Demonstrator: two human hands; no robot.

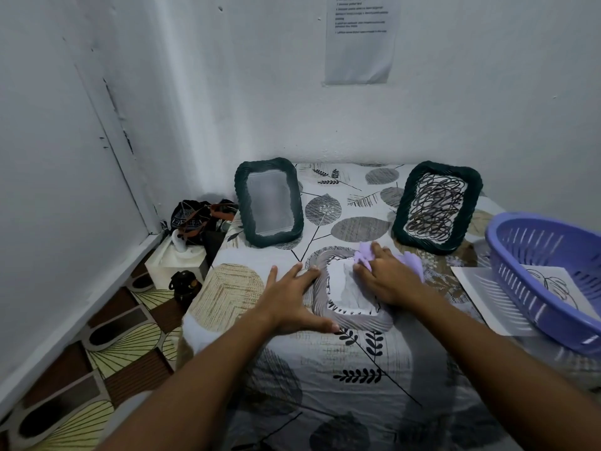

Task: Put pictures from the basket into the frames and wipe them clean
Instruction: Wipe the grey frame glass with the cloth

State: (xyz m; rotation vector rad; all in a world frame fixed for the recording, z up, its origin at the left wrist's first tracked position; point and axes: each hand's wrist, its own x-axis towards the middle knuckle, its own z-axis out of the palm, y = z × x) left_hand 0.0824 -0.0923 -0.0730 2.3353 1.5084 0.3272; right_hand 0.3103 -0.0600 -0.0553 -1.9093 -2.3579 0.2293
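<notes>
A grey wavy-edged frame [328, 312] lies flat on the patterned table, a picture inside it. My left hand [292, 297] rests flat with straight fingers against the frame's left edge. My right hand [382, 278] grips a lilac cloth [411, 263] and presses it on the frame's upper right part. Two dark green frames stand at the back: the left green frame [269, 203] shows a plain grey pane, the right green frame [437, 206] holds a scribble picture. A purple basket [533, 288] sits at the right with a leaf drawing [553, 283] in it.
A white sheet [481, 294] lies partly under the basket. Left of the table, on the floor, stand a white box [175, 260], a dark bag [198, 218] and a small black bottle [183, 283]. Walls close in at the back and left.
</notes>
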